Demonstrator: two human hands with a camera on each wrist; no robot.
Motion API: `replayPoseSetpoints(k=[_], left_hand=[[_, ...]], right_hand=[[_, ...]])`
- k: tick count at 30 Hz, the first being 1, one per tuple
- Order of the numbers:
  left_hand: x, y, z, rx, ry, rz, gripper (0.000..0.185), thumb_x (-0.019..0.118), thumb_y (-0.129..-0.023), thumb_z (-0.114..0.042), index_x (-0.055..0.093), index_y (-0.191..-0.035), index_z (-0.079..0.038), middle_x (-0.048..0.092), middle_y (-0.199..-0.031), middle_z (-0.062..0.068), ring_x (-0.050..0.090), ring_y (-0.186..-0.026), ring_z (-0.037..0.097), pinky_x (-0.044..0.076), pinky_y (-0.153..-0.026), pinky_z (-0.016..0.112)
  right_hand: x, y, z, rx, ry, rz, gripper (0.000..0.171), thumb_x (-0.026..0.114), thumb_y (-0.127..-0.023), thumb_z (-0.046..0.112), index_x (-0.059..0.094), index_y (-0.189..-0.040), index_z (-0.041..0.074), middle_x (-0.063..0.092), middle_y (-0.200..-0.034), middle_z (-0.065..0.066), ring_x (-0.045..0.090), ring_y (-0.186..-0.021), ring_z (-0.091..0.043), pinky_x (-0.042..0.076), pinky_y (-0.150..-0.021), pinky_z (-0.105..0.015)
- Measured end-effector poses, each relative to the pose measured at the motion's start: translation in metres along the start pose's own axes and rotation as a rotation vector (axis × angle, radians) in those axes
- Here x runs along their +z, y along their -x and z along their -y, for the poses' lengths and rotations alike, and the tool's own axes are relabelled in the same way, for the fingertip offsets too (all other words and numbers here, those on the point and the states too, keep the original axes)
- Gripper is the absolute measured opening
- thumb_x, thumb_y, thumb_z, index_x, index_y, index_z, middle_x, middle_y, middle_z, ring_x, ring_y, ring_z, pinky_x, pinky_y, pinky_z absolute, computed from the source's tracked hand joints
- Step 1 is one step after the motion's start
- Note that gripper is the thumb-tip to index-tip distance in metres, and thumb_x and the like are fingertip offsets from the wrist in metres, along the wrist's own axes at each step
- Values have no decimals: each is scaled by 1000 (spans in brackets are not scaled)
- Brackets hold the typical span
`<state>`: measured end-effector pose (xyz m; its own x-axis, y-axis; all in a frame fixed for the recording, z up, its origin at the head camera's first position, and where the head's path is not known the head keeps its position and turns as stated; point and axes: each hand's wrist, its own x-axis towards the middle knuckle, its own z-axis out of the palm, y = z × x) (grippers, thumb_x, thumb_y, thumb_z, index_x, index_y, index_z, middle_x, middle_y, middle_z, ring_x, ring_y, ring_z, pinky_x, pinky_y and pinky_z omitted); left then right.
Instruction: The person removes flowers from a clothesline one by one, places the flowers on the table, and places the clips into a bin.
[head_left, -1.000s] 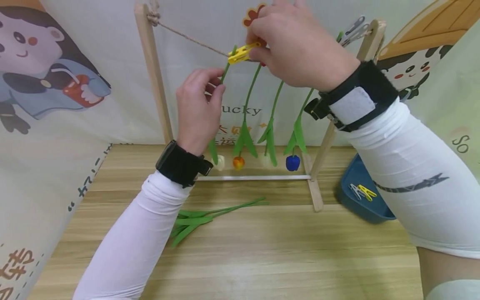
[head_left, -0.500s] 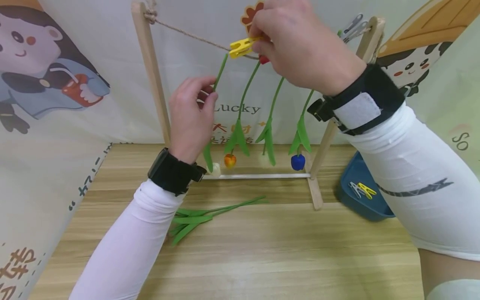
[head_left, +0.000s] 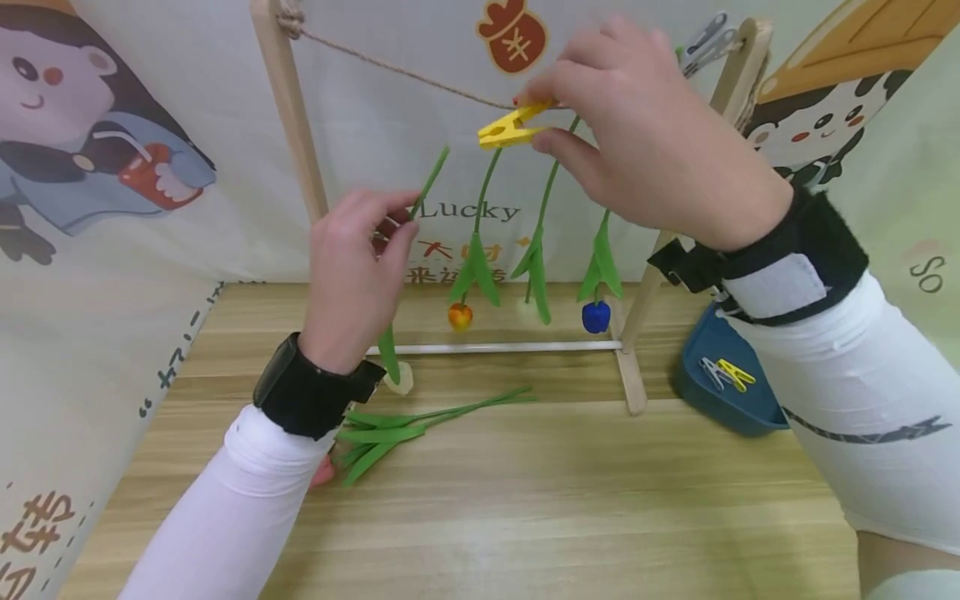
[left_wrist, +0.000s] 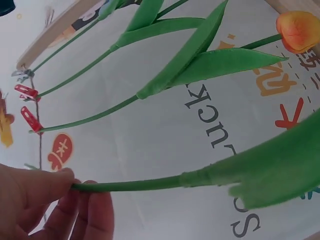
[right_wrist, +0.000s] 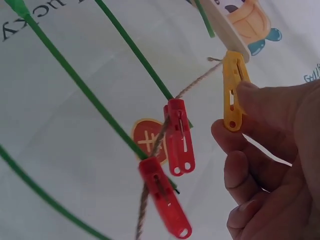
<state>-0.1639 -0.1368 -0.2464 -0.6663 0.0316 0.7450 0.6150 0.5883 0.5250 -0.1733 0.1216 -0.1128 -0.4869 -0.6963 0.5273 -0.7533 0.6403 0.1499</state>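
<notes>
Off the twine line [head_left: 390, 68], the left hand [head_left: 352, 275] pinches a freed green artificial-flower stem [head_left: 420, 193]; the right hand [head_left: 645, 142] holds the yellow plastic clothespin [head_left: 513, 125]; three stems remain hung.

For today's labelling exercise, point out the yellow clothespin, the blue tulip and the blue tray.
yellow clothespin [head_left: 513, 125], head view, middle of its body.
blue tulip [head_left: 596, 317], head view, flower head.
blue tray [head_left: 701, 398], head view, front wall.
</notes>
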Motion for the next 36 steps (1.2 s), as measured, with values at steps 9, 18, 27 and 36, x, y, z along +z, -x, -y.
replayPoseSetpoints(k=[9,18,27,36], left_hand=[[-11,25,-13,30,-89,229,29,74,-94,11,77,-122,3,73,-102,15,67,-84,25,57,-71,36],[-1,53,-11,53,-170,513,24,77,-94,5,79,-117,-1,73,-103,10,70,-91,24,59,-79,37],[35,81,6,33,-245,776,30,68,-96,12,80,-117,-6,74,-103,8,70,-94,22,60,-82,36],[73,108,27,-46,-326,886,34,64,-95,15,82,-111,-8,76,-109,11,72,-103,27,62,-87,41]], right_hand=[[7,57,-1,53,-70,79,35,82,-93,5,73,-126,1,72,-119,-17,53,-108,-40,34,-84,-54],[17,126,-26,167,-103,146,35,88,-83,2,76,-116,6,75,-104,-10,56,-91,-31,28,-72,-48],[40,189,-87,469,-43,441,31,81,-91,12,75,-118,-1,76,-102,-18,66,-91,-36,44,-74,-53],[90,242,-141,615,-98,727,33,76,-95,17,72,-119,-6,74,-109,-24,65,-103,-48,39,-85,-67]])
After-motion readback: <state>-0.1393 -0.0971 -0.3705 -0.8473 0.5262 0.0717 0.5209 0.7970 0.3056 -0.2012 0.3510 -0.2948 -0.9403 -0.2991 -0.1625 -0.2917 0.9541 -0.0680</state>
